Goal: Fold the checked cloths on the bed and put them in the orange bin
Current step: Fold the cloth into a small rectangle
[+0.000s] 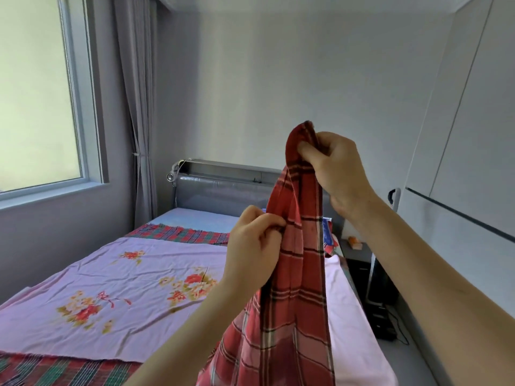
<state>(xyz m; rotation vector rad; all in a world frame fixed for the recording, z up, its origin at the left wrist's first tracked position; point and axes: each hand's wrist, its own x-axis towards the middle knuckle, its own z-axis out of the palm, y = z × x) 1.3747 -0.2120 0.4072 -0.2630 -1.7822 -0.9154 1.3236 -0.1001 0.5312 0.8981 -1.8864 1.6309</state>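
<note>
A red checked cloth (301, 263) hangs lengthwise in the air over the bed (117, 277). My right hand (334, 168) grips its bunched top end, held high. Lower down, my left hand (253, 246) pinches the cloth's left edge between thumb and fingers. Another checked cloth (181, 234), red and green, lies flat across the bed near the headboard, and a similar red and green checked cloth (64, 369) lies along the bed's near edge. No orange bin shows in this view.
A pink floral sheet (133, 285) covers the bed. A grey headboard (223, 190) stands at the far end, a window and curtain on the left, white cupboards on the right. A dark bedside stand (359, 254) with a small orange item sits right of the bed.
</note>
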